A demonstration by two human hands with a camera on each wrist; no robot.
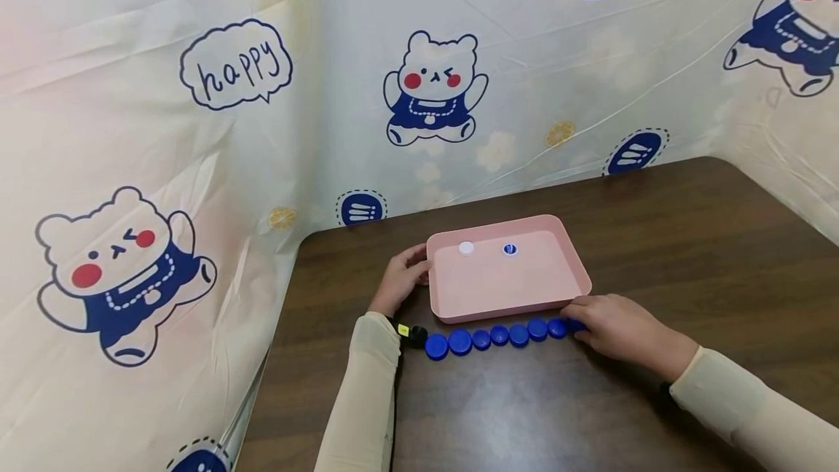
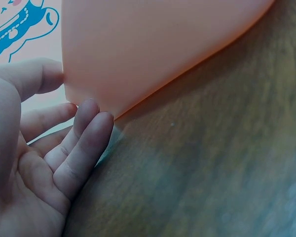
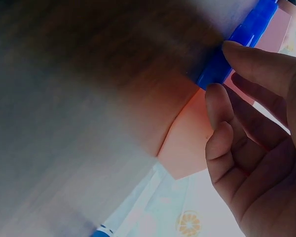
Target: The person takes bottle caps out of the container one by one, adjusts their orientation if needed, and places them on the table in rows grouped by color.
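Note:
A row of blue bottle caps lies in front of a pink tray. My right hand pinches the blue cap at the row's right end, which the fingers partly cover. In the right wrist view, the thumb and fingertips are on that blue cap. At the tray's left side is my left hand, its fingertips touching the outer wall. The left wrist view shows these fingers loosely bent against the tray's corner. Inside the tray lie a white cap and a blue-and-white cap.
All this lies on a dark brown wooden table. A printed curtain with bears hangs behind the table and along its sides. A black band with a yellow label is at the left wrist, close to the row's left end.

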